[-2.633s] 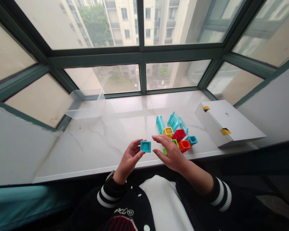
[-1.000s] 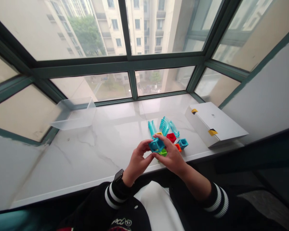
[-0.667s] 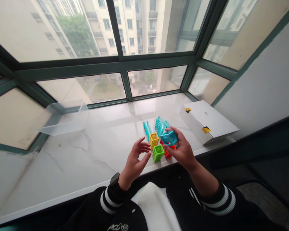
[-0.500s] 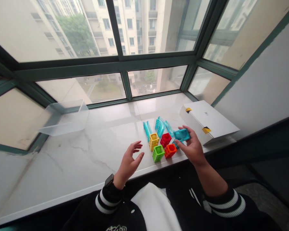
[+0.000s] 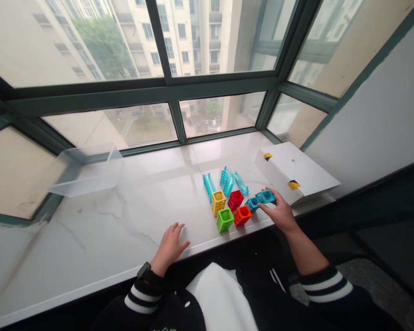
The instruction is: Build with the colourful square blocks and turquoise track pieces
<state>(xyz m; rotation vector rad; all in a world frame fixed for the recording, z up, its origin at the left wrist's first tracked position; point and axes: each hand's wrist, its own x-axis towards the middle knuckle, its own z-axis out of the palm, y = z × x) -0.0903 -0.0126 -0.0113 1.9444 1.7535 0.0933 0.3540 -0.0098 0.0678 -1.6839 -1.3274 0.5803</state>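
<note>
Window frames (image 5: pixel 141 89) of dark green metal fill the upper half of the picture, and tall apartment buildings show behind the glass. Below them a white marble windowsill (image 5: pixel 124 220) runs across the frame. On its left part, at the middle left of the picture, lies a clear plastic box (image 5: pixel 86 172), and at the right stands a white cardboard box (image 5: pixel 296 170) with yellow and black tape. Near the center of the sill, three teal plastic chutes (image 5: pixel 226 179) lie together, and in front of them stand a yellow cube (image 5: pixel 218 202), a red cube (image 5: pixel 235 200), a green cube (image 5: pixel 225 219) and an orange cube (image 5: pixel 242 215), all hollow and upright. A small blue cube (image 5: pixel 252 204) sits to the right of them, touching a blue block (image 5: pixel 265 196). The right hand (image 5: pixel 281 211) is at the lower right of this group, with its fingers on the blue block, narrow over it, but I cannot tell if it grips or only touches. The left hand (image 5: pixel 169 248) lies open on the front edge of the sill, well apart from the cubes and holding nothing. Nothing stands between the hands and the cubes, but the white cardboard box is just behind the blue block.
</note>
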